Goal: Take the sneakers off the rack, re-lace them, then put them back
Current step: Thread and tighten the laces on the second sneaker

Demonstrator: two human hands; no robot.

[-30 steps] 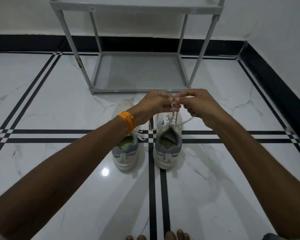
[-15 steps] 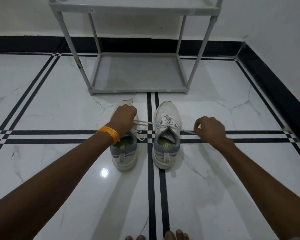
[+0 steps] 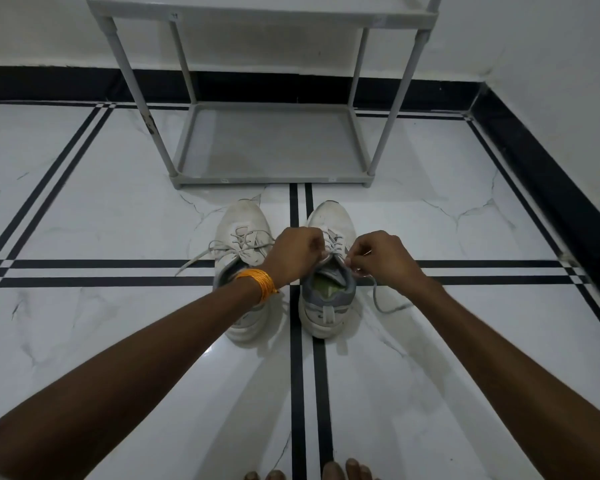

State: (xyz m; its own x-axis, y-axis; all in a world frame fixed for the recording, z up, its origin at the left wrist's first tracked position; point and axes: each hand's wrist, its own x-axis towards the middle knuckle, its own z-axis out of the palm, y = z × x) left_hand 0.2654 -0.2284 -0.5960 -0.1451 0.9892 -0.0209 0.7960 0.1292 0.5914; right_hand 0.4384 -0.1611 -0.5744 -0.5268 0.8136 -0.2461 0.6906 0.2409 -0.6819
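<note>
Both sneakers [image 3: 284, 268] are off the rack [image 3: 271, 147], left hand [image 3: 293, 252] and right hand [image 3: 383, 258] fingers pinching the right shoe's lace [image 3: 378, 299] mid-tie, racking's still left.

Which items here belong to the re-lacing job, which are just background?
In the job:
right sneaker
its lace, pinched by left hand and right hand
left sneaker
grey rack

Background:
orange wrist thread
marble floor
black skirting
bare toes

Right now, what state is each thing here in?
Left sneaker: on floor, laced, lace ends loose.
Right sneaker: on floor, being laced.
Left hand: pinching its lace.
Right hand: pinching its lace.
Shoe rack: bottom shelf bare.
</note>
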